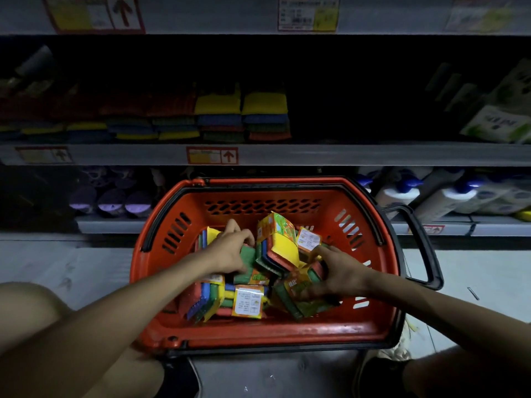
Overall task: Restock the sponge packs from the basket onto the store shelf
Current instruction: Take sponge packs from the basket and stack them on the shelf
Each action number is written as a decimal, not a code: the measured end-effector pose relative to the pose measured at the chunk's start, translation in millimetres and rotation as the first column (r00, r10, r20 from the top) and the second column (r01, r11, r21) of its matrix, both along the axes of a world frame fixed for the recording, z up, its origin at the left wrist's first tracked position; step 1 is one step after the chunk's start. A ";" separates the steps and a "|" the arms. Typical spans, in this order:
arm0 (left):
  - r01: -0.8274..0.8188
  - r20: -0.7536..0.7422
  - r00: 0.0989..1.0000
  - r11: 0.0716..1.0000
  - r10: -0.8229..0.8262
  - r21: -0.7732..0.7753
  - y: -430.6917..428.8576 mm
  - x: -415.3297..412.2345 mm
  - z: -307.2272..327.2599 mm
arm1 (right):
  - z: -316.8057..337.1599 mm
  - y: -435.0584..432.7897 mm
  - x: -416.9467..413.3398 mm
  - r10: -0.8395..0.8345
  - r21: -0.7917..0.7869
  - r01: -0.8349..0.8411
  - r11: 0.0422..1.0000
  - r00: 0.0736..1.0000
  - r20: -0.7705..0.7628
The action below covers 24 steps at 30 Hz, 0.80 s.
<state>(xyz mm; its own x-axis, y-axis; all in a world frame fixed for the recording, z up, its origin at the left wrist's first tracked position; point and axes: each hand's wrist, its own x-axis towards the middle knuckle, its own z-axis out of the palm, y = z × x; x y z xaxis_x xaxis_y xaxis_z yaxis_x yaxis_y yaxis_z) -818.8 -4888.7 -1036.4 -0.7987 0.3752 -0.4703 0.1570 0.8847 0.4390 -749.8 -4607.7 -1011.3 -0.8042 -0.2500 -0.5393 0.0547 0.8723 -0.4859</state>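
Through the head camera we have both hands inside the red basket [258, 336], which sits on the floor near us with the sponge packs [248, 302] jumbled in it. Our left hand [230, 249] curls its fingers round a green-edged pack [247, 257]. Our right hand [342, 272] clamps an orange-wrapped pack [300, 295]. Farther off, stacked packs [244, 116] sit on the shelf [330, 154].

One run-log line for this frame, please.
stage: picking in basket | left hand: grips green pack | right hand: grips labelled pack | shelf: holds sponge stacks
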 end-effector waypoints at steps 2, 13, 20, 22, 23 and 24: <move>-0.044 -0.019 0.999 0.998 0.045 0.052 -2.6 -4.6 2.6 | 1.6 0.0 -1.8 0.011 0.013 -0.011 1.000 1.000 0.001; -0.064 -0.091 0.995 0.982 0.049 -0.176 6.8 20.4 -9.2 | 3.0 -4.7 5.2 0.270 0.247 -0.246 0.937 0.961 -0.068; -0.234 -0.003 0.972 0.965 0.236 0.116 12.0 -4.4 17.6 | 1.1 -7.6 7.5 0.262 0.255 -0.244 0.935 0.964 -0.037; -0.303 0.029 0.953 0.945 0.301 0.126 7.0 -13.8 33.7 | 10.0 -6.0 3.8 0.259 0.275 -0.244 0.930 0.966 -0.018; -0.340 0.061 0.940 0.930 0.335 0.138 2.3 -19.2 43.3 | 17.1 -5.5 0.5 0.254 0.283 -0.242 0.928 0.967 -0.006; -0.370 0.096 0.929 0.916 0.358 0.156 -3.6 -23.8 53.5 | 25.5 -4.6 -2.9 0.247 0.280 -0.240 0.930 0.969 0.010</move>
